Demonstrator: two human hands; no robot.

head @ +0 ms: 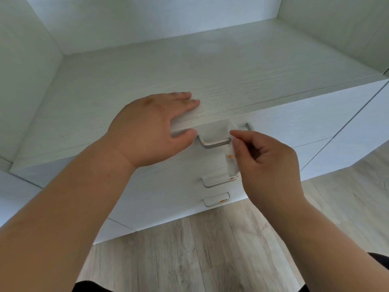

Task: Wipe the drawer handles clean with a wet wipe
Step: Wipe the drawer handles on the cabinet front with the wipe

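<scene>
While the wet wipe (230, 153) hangs draped over the top drawer handle (214, 143), the right hand (267, 163) pinches it between thumb and forefinger (orange smears show on the cloth). Two more handles sit below on the white drawer fronts, the middle handle (212, 183) and the bottom handle (215, 200), which has an orange mark. The left hand (151, 127) rests flat, fingers straight, on the cabinet top (147, 81), its thumb under the front edge; wood floor (189, 249) lies beneath.

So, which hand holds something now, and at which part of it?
The right hand pinches the wet wipe at its upper part, beside the top drawer handle. The left hand holds nothing; it rests on the cabinet top.
</scene>
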